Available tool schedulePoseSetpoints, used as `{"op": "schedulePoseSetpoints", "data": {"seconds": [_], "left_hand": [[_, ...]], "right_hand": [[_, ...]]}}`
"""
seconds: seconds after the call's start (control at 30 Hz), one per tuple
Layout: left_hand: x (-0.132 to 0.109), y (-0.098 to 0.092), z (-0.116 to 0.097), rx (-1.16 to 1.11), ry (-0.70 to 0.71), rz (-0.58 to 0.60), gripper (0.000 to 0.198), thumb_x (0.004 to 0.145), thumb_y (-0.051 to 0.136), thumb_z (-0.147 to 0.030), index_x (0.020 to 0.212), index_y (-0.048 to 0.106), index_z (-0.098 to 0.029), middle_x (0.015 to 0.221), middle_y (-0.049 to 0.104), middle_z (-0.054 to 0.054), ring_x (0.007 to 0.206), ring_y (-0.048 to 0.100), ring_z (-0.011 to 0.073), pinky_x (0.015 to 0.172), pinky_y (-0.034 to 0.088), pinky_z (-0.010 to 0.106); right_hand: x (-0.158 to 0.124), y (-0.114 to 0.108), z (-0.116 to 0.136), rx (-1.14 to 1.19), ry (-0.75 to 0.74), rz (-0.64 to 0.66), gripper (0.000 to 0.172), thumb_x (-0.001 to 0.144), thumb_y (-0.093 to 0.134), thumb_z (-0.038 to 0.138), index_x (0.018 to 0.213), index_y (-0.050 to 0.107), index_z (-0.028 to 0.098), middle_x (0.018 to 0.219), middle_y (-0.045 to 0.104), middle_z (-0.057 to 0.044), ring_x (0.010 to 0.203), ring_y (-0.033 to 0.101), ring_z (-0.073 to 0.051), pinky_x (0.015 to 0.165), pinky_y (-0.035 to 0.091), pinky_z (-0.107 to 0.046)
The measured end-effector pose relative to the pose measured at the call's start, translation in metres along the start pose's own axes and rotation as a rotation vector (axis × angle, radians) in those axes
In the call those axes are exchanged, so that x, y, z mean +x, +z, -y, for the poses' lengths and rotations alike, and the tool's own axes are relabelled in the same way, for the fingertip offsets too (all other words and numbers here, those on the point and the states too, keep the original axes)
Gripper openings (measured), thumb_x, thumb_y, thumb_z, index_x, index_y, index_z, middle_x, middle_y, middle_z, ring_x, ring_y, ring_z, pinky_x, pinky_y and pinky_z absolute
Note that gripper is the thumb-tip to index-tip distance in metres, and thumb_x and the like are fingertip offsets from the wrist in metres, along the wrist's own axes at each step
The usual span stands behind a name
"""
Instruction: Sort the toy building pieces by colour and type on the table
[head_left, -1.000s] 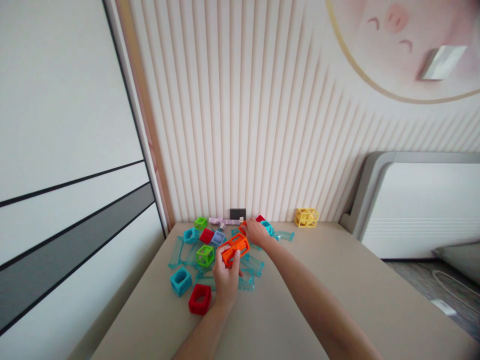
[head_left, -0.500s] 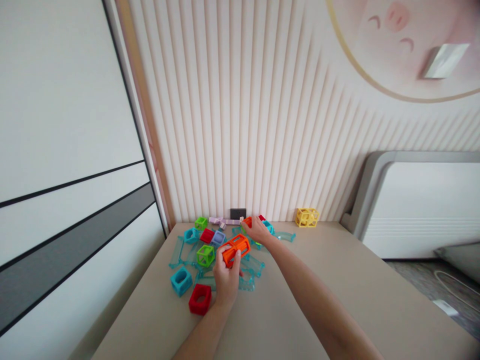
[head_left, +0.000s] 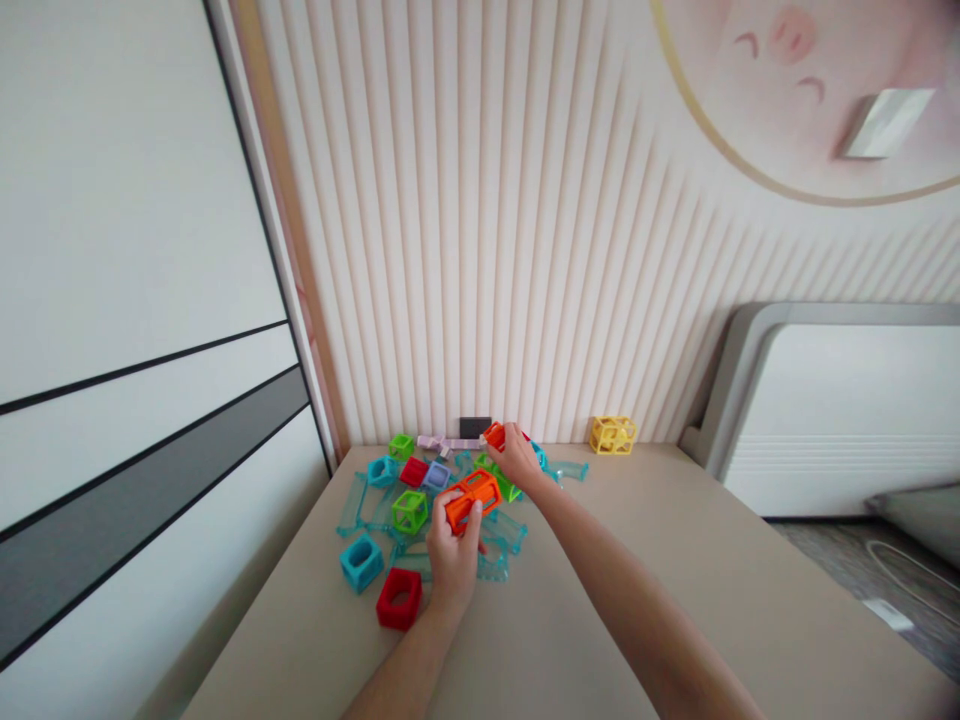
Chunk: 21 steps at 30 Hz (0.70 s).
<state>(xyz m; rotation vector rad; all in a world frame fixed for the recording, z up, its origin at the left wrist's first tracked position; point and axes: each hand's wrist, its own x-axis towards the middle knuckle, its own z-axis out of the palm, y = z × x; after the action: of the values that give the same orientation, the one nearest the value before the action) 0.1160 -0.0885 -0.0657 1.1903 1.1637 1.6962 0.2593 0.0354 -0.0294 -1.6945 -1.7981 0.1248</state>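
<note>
My left hand (head_left: 454,550) is closed around an orange hollow toy block (head_left: 472,500), held tilted above the pile. Farther back, my right hand (head_left: 517,458) grips a smaller-looking orange-red block (head_left: 494,436), partly covered by the fingers. Beneath the right hand lies a green block (head_left: 506,487). Left of my left hand sit a green open-frame cube (head_left: 410,511), a lilac block (head_left: 436,476) and a dark red block (head_left: 413,472). Nearer to me are a blue block with a round hole (head_left: 362,563) and a red one (head_left: 399,599). Clear teal track pieces (head_left: 506,530) lie around both hands.
A yellow open-frame block (head_left: 613,435) stands against the ribbed wall (head_left: 465,250) at the back right. A black box (head_left: 475,428) and a pale purple piece (head_left: 450,443) are by the wall. A white cabinet (head_left: 150,400) borders the table (head_left: 675,560) on the left.
My right hand has lifted the orange-red block slightly, and more of the green block beneath it shows. My left hand stays in place with its orange block.
</note>
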Motion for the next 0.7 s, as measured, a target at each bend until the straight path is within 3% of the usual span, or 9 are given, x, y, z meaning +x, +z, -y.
{"op": "schedulePoseSetpoints", "data": {"seconds": [0.17, 0.3, 0.53, 0.63, 0.7], "left_hand": [[0.001, 0.001, -0.003, -0.012, -0.008, 0.001, 0.045, 0.08, 0.069, -0.055, 0.103, 0.053, -0.02, 0.084, 0.069, 0.001, 0.036, 0.055, 0.0088, 0.035, 0.046, 0.023], [0.001, 0.0, -0.006, -0.073, -0.026, 0.007, 0.049, 0.078, 0.071, -0.056, 0.104, 0.051, -0.019, 0.081, 0.069, 0.001, 0.036, 0.056, 0.0099, 0.035, 0.046, 0.023], [0.001, 0.001, -0.012, -0.16, -0.108, 0.041, 0.049, 0.079, 0.071, -0.053, 0.108, 0.048, -0.021, 0.074, 0.065, -0.004, 0.033, 0.053, 0.008, 0.032, 0.04, 0.018], [0.001, 0.0, -0.015, -0.163, -0.103, 0.07, 0.052, 0.079, 0.071, -0.052, 0.113, 0.047, -0.022, 0.073, 0.064, -0.006, 0.03, 0.049, 0.0061, 0.029, 0.038, 0.017], [0.0, -0.001, -0.016, -0.162, -0.092, 0.103, 0.056, 0.08, 0.071, -0.051, 0.12, 0.045, -0.022, 0.067, 0.06, -0.009, 0.03, 0.048, 0.0063, 0.029, 0.037, 0.016]], "right_hand": [[-0.005, -0.014, 0.002, 0.112, -0.098, -0.087, 0.021, 0.088, 0.063, 0.035, 0.101, 0.056, 0.02, 0.105, 0.062, -0.006, 0.089, 0.064, -0.02, 0.077, 0.045, -0.028], [-0.026, -0.026, 0.0, 0.21, -0.148, -0.181, 0.024, 0.088, 0.063, 0.036, 0.105, 0.056, 0.021, 0.099, 0.064, -0.004, 0.089, 0.062, -0.02, 0.081, 0.047, -0.031], [-0.103, -0.022, -0.018, 0.61, -0.068, -0.438, 0.024, 0.083, 0.071, 0.041, 0.085, 0.059, 0.021, 0.073, 0.06, 0.002, 0.063, 0.05, -0.015, 0.061, 0.044, -0.027], [-0.127, -0.015, -0.021, 0.757, 0.058, -0.404, 0.032, 0.08, 0.075, 0.046, 0.088, 0.059, 0.02, 0.064, 0.054, 0.005, 0.052, 0.04, -0.012, 0.049, 0.036, -0.023], [-0.135, -0.014, -0.02, 0.809, 0.06, -0.359, 0.034, 0.079, 0.076, 0.047, 0.091, 0.059, 0.02, 0.065, 0.053, 0.005, 0.051, 0.039, -0.011, 0.048, 0.035, -0.023]]}}
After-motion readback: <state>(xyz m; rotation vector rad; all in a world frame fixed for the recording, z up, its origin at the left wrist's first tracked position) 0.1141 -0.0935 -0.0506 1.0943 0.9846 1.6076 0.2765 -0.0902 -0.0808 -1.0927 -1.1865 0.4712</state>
